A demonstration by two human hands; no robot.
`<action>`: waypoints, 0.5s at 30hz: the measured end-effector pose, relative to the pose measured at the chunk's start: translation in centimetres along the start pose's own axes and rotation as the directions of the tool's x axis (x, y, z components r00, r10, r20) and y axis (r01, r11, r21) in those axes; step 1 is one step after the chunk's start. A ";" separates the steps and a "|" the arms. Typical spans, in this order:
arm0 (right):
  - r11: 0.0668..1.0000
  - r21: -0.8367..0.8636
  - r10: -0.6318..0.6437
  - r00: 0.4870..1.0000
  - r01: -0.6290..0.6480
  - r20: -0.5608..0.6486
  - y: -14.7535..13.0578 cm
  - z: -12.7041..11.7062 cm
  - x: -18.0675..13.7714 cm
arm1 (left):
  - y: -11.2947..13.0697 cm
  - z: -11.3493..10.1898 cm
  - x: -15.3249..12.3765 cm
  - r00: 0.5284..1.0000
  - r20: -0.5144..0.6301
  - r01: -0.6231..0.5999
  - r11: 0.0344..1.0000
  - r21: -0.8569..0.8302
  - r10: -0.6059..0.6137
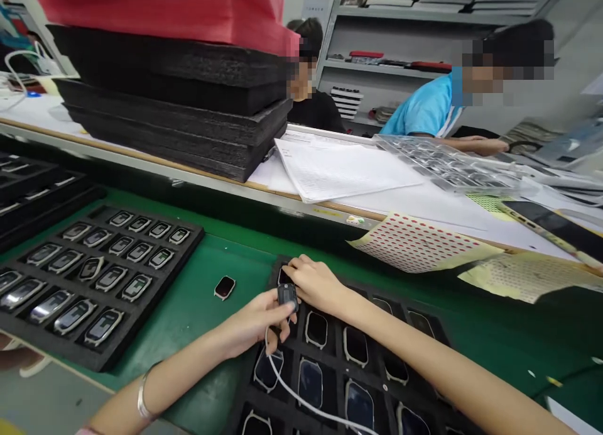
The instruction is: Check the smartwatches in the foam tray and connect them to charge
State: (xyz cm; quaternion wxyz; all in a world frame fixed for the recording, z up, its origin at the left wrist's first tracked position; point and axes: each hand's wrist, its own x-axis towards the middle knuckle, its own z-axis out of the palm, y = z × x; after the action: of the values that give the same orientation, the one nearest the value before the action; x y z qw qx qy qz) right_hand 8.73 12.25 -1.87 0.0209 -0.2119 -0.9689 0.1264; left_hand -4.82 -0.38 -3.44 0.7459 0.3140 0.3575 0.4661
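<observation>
My left hand (257, 320) is closed on a small dark device (287, 293) with a white cable (301, 400) trailing toward me. It holds the device over the far left corner of a black foam tray (334, 350) of smartwatch bodies. My right hand (316, 283) rests on that corner, fingers curled down at a slot beside the device; what they touch is hidden. One loose smartwatch body (225, 287) lies on the green mat (198, 297) just left of the tray.
Another black tray (101, 268) filled with watch parts sits to the left. Behind the mat is a raised white bench with stacked black foam sheets (174, 108), papers (339, 168), red-dotted sticker sheets (414, 243) and a clear tray (447, 165). Two people sit across the bench.
</observation>
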 end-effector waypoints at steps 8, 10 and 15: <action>0.958 0.287 0.059 0.979 -0.001 -0.193 0.5 -1.9 -3.4 | -1.9 -0.8 0.4 0.998 0.026 -0.056 0.995 0.078 0.055; 0.929 0.359 -0.014 0.978 0.089 -0.206 -0.4 -2.2 -4.3 | -1.7 -0.6 0.4 0.997 0.014 -0.071 0.993 0.095 0.070; 0.971 0.123 -0.188 0.975 0.203 -0.122 -2.7 -2.0 -5.6 | -1.8 0.4 -0.6 0.999 0.010 -0.053 0.976 0.211 0.052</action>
State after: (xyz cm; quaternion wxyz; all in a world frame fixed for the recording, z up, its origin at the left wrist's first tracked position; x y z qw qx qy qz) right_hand 12.90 8.06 0.80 0.1005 -0.1200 -0.9717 0.1770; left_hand -3.83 -1.63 -4.49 0.6967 0.4016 0.3950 0.4443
